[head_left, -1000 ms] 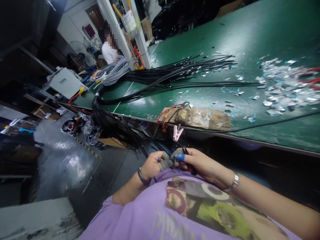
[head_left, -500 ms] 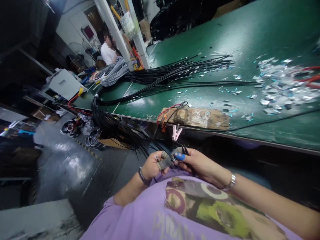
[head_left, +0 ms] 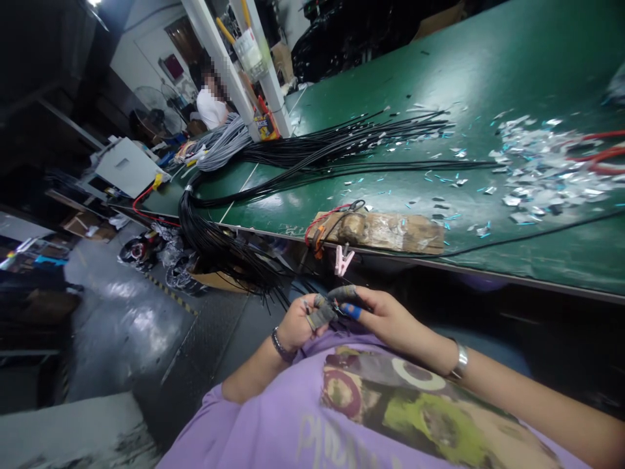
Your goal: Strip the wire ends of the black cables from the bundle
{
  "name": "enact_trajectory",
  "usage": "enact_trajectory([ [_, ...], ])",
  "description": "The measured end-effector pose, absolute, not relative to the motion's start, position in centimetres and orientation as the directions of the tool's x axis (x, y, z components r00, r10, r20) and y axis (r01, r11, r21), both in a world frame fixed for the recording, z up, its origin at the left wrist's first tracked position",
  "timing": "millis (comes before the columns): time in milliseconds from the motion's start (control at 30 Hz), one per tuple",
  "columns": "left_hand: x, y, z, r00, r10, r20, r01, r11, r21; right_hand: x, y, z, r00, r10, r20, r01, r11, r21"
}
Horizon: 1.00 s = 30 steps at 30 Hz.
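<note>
My left hand [head_left: 303,320], with grey tape around its finger and thumb tips, is closed on the end part of a black cable in front of my waist. My right hand [head_left: 378,311] meets it from the right, thumb and forefinger pinched at the cable's end; blue tape covers one digit and grey tape another. The fine wires between the fingertips are too small to tell apart. From a large bundle of black cables [head_left: 208,228], loose ends hang over the table edge down towards my left hand.
The green table [head_left: 415,78] carries more black cables [head_left: 317,146] and scattered foil scraps [head_left: 532,176]. At its near edge lie a taped wooden block [head_left: 395,233] and a pink clip [head_left: 344,260]. A person in white [head_left: 211,107] is far behind the post [head_left: 222,65].
My right hand's fingers have shifted at the cable's end, the taped forefinger now reaching further over it. My left hand stays almost in place. Black pieces that stuck up by the right fingers no longer show.
</note>
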<state>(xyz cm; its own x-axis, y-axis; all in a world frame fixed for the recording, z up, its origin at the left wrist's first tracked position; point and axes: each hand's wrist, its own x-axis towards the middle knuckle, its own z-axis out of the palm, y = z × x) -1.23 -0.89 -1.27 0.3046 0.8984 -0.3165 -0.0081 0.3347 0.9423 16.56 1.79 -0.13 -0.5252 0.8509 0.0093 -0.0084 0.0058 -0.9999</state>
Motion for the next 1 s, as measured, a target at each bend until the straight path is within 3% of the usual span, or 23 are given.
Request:
enact_trajectory([
  [267,-1.2,-1.0,-0.5,0.273,0.901,-0.338,0.054,0.337,0.940,16.6,2.1,-0.7,-0.587,0.808,-0.057,0.073,-0.017,-0.997],
  [433,-1.1,-0.8,0.2,0.238,0.915,-0.326,0.180,0.289,0.940,16.8,2.3,-0.6,-0.587,0.809,-0.046,0.271,0.142,-0.952],
  [567,-1.2,-0.5,0.3,0.263,0.932,-0.250,0.313,0.163,0.936,17.1,2.1,0.8,-0.611,0.791,-0.023,0.584,0.430,-0.689],
  [633,-1.3,-0.4,0.3,0.281,0.936,-0.214,0.369,0.100,0.924,17.2,1.8,1.4,-0.639,0.769,0.005,0.649,0.543,-0.533],
  [700,-1.5,-0.4,0.2,0.297,0.934,-0.199,0.393,0.071,0.917,17.3,1.7,1.8,-0.664,0.748,0.017,0.656,0.593,-0.468],
  [767,-1.6,-0.3,0.3,0.312,0.926,-0.214,0.375,0.087,0.923,17.4,1.8,1.6,-0.670,0.742,0.022,0.619,0.575,-0.535],
  [900,-1.9,-0.2,0.3,0.364,0.874,-0.322,0.265,0.234,0.935,17.2,2.3,0.0,-0.697,0.717,0.015,0.278,0.289,-0.916],
  [1000,-2.1,-0.2,0.0,0.361,0.861,-0.358,0.222,0.293,0.930,16.9,2.4,-1.0,-0.690,0.723,0.036,0.118,0.162,-0.980],
])
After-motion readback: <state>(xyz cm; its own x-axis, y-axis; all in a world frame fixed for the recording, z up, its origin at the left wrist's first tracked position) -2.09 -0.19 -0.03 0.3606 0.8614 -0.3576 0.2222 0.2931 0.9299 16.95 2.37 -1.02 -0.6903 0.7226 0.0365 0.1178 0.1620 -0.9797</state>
